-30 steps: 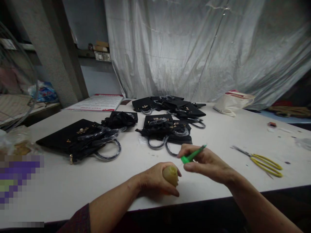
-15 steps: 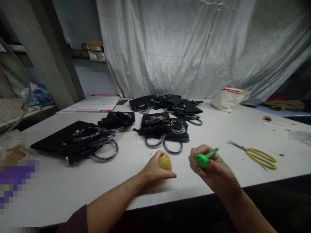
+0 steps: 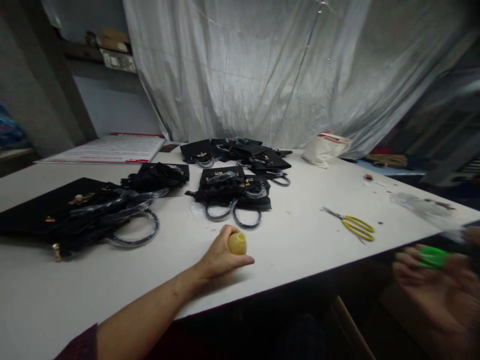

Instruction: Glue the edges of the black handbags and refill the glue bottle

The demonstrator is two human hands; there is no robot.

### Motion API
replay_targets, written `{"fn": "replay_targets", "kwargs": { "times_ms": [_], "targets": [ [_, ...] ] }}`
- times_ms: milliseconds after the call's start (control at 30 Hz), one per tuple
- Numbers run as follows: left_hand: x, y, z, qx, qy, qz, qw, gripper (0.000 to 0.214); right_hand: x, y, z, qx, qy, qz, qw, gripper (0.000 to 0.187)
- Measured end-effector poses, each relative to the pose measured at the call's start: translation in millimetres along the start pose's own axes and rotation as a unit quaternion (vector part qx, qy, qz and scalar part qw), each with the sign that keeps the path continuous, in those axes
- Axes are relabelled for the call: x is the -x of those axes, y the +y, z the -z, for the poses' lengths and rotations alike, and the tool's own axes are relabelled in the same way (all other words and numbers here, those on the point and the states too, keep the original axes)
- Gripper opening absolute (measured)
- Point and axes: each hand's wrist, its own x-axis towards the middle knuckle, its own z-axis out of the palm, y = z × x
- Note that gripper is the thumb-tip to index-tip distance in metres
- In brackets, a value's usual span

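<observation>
Away swings the green cap (image 3: 432, 257), carried right, past the table (image 3: 296, 240), in the blurred right hand (image 3: 437, 290); the yellow bottle (image 3: 237, 244), clasped near the front edge by the left hand (image 3: 219, 256), is left open-topped.

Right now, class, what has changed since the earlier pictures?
The right hand, holding the green piece, has swung right, away from the yellow bottle and past the table edge. The view turned right. The left hand still holds the bottle; the black bags and yellow-handled scissors lie as before.
</observation>
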Motion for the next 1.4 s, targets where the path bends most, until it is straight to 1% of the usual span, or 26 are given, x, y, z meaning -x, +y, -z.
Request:
{"fn": "replay_targets", "kwargs": {
  "times_ms": [67,100,233,300,400,533,600,633,733,767,833,933,1000,1100,1167,1233,1300,1367,1400],
  "targets": [
    [1,0,-1.8,-0.030,-0.022,-0.016,0.999,0.057,4,6,-7,0.010,0.010,-0.012,1.000,0.050],
    [2,0,-2.5,-0.037,-0.028,-0.020,0.999,0.058,5,12,-14,0.021,0.012,-0.014,1.000,0.053],
    [2,0,-3.4,-0.068,-0.004,-0.046,0.997,0.060,2,39,-48,0.112,-0.016,-0.013,0.993,0.048],
    [2,1,-3.2,-0.092,0.013,-0.057,0.994,0.060,-4,50,-61,0.177,-0.029,-0.012,0.984,0.040],
    [1,1,-3.3,-0.119,0.016,-0.053,0.991,0.066,-13,63,-74,0.271,-0.044,-0.015,0.961,0.029],
    [0,1,-4.0,-0.153,-0.001,-0.048,0.987,0.078,-20,76,-82,0.338,-0.064,0.003,0.939,0.026],
    [0,1,-3.6,-0.168,-0.003,-0.047,0.985,0.082,-20,79,-82,0.343,-0.067,0.017,0.937,0.030],
    [-1,1,-3.1,-0.171,-0.004,-0.047,0.984,0.085,-19,80,-81,0.340,-0.067,0.025,0.938,0.036],
    [-3,-2,-0.1,-0.169,-0.013,-0.051,0.984,0.088,-11,76,-73,0.324,-0.051,0.049,0.944,0.065],
    [-4,-3,1.1,-0.172,-0.018,-0.054,0.984,0.086,-5,73,-70,0.319,-0.038,0.060,0.945,0.072],
    [-6,-6,3.2,-0.179,-0.030,-0.064,0.981,0.078,11,67,-65,0.309,-0.002,0.090,0.947,0.079],
    [-10,-11,4.7,-0.184,-0.034,-0.087,0.979,0.079,49,55,-62,0.289,0.059,0.145,0.944,0.074],
    [-11,-13,4.3,-0.186,-0.031,-0.105,0.977,0.083,80,49,-64,0.274,0.084,0.170,0.943,0.067],
    [-9,-13,2.7,-0.187,-0.020,-0.117,0.975,0.092,124,46,-71,0.257,0.079,0.185,0.945,0.053],
    [-8,-13,2.1,-0.189,-0.015,-0.113,0.975,0.102,146,47,-75,0.254,0.072,0.198,0.944,0.048],
    [-7,-13,3.5,-0.191,-0.027,-0.104,0.976,0.115,162,50,-79,0.247,0.071,0.208,0.944,0.046],
    [-5,-11,8.5,-0.195,-0.053,-0.090,0.975,0.125,173,54,-84,0.239,0.060,0.207,0.947,0.041],
    [1,-6,18.7,-0.206,-0.067,-0.075,0.973,0.127,182,57,-92,0.231,0.029,0.208,0.950,0.033],
    [7,-1,25.8,-0.215,-0.063,-0.073,0.972,0.124,186,59,-97,0.224,0.005,0.210,0.952,0.030]
  ]
}}
